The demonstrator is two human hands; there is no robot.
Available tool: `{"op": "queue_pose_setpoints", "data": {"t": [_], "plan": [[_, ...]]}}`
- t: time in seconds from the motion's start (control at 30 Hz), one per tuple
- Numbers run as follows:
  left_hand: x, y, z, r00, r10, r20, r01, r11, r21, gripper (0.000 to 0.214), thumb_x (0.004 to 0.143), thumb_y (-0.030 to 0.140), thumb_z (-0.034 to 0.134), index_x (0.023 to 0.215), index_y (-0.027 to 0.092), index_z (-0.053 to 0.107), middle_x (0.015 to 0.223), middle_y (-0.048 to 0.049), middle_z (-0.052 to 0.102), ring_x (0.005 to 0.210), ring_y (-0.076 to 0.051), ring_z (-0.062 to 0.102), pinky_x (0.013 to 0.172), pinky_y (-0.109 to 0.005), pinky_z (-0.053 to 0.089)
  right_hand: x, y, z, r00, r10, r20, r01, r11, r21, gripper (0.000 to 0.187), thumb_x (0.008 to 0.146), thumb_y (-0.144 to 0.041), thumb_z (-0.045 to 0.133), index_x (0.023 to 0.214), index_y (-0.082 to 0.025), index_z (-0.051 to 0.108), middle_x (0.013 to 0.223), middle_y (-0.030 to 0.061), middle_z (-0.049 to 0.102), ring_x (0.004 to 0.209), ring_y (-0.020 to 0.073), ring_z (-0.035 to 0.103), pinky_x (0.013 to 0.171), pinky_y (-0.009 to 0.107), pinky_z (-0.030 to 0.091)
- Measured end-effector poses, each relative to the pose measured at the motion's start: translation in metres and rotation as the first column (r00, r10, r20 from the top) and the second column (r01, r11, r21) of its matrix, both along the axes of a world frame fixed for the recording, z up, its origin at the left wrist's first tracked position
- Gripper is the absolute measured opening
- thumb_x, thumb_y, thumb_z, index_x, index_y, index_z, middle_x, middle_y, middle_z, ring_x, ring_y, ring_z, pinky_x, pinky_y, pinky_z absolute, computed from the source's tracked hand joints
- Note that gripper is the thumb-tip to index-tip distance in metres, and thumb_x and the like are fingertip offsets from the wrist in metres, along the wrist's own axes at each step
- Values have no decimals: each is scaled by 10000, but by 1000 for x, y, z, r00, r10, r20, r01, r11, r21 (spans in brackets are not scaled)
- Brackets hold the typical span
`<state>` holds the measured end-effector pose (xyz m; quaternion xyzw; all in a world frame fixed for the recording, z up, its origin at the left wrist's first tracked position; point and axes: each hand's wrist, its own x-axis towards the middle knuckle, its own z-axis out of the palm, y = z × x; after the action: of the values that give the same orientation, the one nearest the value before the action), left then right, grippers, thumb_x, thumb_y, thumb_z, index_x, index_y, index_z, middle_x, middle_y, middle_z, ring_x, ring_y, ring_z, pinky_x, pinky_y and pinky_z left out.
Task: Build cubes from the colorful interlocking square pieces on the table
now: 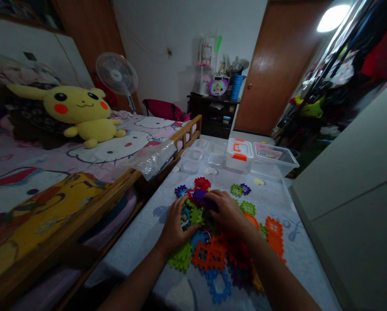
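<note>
My left hand (175, 226) curves around a green notched plastic building tile (196, 214), with its thumb at the near side and fingers at the far side. A teal windowed tile (185, 217) lies within that same grasp. My right hand (227, 211) comes in from the right, with its bent fingertips on a purple tile (200, 196) just beyond the green one. Its palm and forearm hide part of the pile. Around both hands lie orange windowed tiles (209, 254), a blue square frame (218, 285), stacked lime tiles (181, 257) and a red tile (202, 183).
Clear plastic boxes (192, 160), a lidded box with orange clasps (239, 155) and an open bin (274, 160) stand along the table's far end. A wooden bed rail (128, 183) borders the left side. At right rises a white cabinet (352, 211).
</note>
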<state>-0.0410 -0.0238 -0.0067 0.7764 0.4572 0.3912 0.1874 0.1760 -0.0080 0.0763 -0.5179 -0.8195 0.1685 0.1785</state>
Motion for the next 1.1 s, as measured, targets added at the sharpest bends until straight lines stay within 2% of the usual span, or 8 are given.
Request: {"op": "queue_pose_setpoints", "data": {"t": [0.2, 0.33, 0.4, 0.5, 0.6, 0.73, 0.87, 1.1], "plan": [[0, 0, 2, 998, -28, 56, 26, 999, 24, 876, 789, 424, 690, 1492, 236, 202, 1504, -162, 310, 1422, -340, 278, 1149, -575, 264, -40, -17, 6, 983, 178, -39, -176, 983, 48, 578, 778, -71, 537, 1341, -203, 531, 1350, 103, 560, 1220, 252, 492, 1059, 415, 376], [-1, -1, 2, 997, -11, 74, 10, 1000, 6, 790, 796, 385, 690, 1457, 244, 280, 1504, -154, 308, 1410, -329, 304, 1141, -560, 289, -32, -6, 19, 941, 280, -192, -289, 957, -21, 617, 757, -143, 597, 1365, -195, 504, 1364, 98, 569, 1228, 234, 530, 1050, 383, 405], [-1, -1, 2, 998, 0, 63, 1, 1000, -21, 710, 800, 360, 686, 1416, 253, 350, 1502, -144, 312, 1404, -330, 316, 1128, -559, 311, -22, 13, 22, 948, 206, -242, -230, 970, -76, 512, 805, -183, 573, 1316, -194, 549, 1247, 79, 654, 1128, 207, 606, 992, 345, 451], [-1, -2, 2, 999, 26, 43, -24, 999, -42, 621, 803, 337, 669, 1365, 249, 420, 1489, -143, 333, 1389, -335, 340, 1109, -568, 333, -13, 53, 15, 992, -67, -103, 48, 983, -179, 435, 834, -235, 582, 1266, -190, 592, 1255, 87, 653, 1192, 218, 578, 1044, 340, 404], [0, -2, 4, 998, 56, 28, -54, 997, -54, 605, 798, 333, 661, 1354, 249, 437, 1483, -143, 345, 1376, -331, 356, 1108, -575, 328, -15, 87, -3, 986, -167, -27, 156, 959, -235, 698, 753, -319, 710, 1385, -134, 478, 1382, 178, 542, 1322, 313, 461, 1092, 430, 346], [1, -3, 6, 998, 58, 21, -55, 994, -91, 633, 802, 312, 646, 1385, 251, 408, 1498, -140, 329, 1391, -322, 335, 1118, -570, 318, -25, 107, -21, 988, -156, -6, 144, 925, -352, 867, 688, -418, 773, 1421, -107, 429, 1348, 209, 555, 1249, 347, 523, 1032, 451, 410], [1, -2, 4, 999, 45, 7, -44, 993, -107, 655, 817, 298, 634, 1417, 259, 375, 1505, -140, 332, 1396, -319, 333, 1122, -578, 306, -29, 107, -25, 993, -108, -50, 74, 889, -452, 702, 725, -436, 736, 1335, -155, 532, 1117, 119, 680, 1012, 272, 650, 882, 384, 512], [-1, 0, 5, 999, -40, 6, 41, 995, -92, 658, 851, 352, 612, 1443, 235, 349, 1506, -153, 336, 1396, -330, 338, 1133, -555, 300, -19, 96, -31, 977, -40, -210, -77, 852, -518, 548, 674, -270, 759, 1192, -188, 602, 1008, 27, 677, 865, 182, 636, 776, 307, 530]]}}
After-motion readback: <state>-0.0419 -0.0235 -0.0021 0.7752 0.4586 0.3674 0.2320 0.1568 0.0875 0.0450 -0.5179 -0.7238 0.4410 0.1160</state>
